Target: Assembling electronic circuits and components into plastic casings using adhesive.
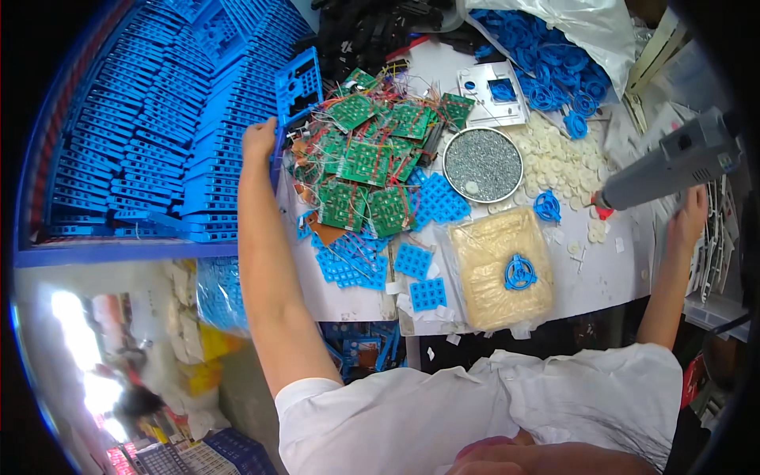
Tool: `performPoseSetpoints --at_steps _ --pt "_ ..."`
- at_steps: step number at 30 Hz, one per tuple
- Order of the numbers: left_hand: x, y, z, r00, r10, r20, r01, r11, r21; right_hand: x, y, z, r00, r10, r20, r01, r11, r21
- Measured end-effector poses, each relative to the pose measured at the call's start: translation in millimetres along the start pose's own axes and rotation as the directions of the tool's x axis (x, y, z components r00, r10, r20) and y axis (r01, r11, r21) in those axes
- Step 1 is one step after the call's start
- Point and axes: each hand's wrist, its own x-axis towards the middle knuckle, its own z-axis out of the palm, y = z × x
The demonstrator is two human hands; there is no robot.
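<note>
Cluttered workshop: white worktable (609, 281) in front of you, blue crate (134, 255) full of stacked blue plastic housings (142, 119) on your left. Wired green circuit boards (368, 162) are heaped at centre-left, with a round tin of small grey metal hardware (483, 158) to their right.

Your left hand (260, 142) is curled at the lower-left corner of 1 blue plastic frame (298, 87); looks like a grip on it, though the fingertips are mostly hidden. Frame sits between crate and boards, toward the table's far side. Long axis runs roughly near-to-far, leaning slightly; cutouts face up toward you.

Your right hand (696, 207) is at the stacked white panels (712, 245) on the far right, partly behind the grey power screwdriver (673, 162). Can't tell whether it's gripping. Screwdriver's long axis slants, tip down-left toward the cream discs (558, 150).

My read: step in hand is collecting parts, 1 per side. Next move calls for lifting the frame clear of the loose wires, with the panel side kept off the driver.
</note>
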Motion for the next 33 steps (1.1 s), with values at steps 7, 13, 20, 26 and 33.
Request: performPoseSetpoints --at_steps 7,13,20,26,33 --pt "48 65 73 0.954 0.271 -0.127 -0.244 0.95 0.194 -46 -44 -120 0.987 0.155 -0.042 -0.153 0.987 0.047" --pt "41 105 61 0.988 -0.017 0.151 -0.012 0.982 0.188 -54 -46 -119 0.987 0.158 -0.004 -0.158 0.987 0.031" --pt "30 99 54 0.992 0.055 0.115 -0.089 0.946 0.31 -64 -30 -128 0.994 0.11 0.0 -0.11 0.99 0.09" --pt "66 65 -93 0.62 0.548 -0.561 -0.414 0.836 0.359 -111 -74 -92 0.995 -0.096 -0.002 0.095 0.993 -0.071" --pt "-203 178 -201 0.877 0.479 0.037 -0.415 0.794 -0.444 -151 -149 71 0.506 0.285 0.814 -0.285 0.946 -0.153"
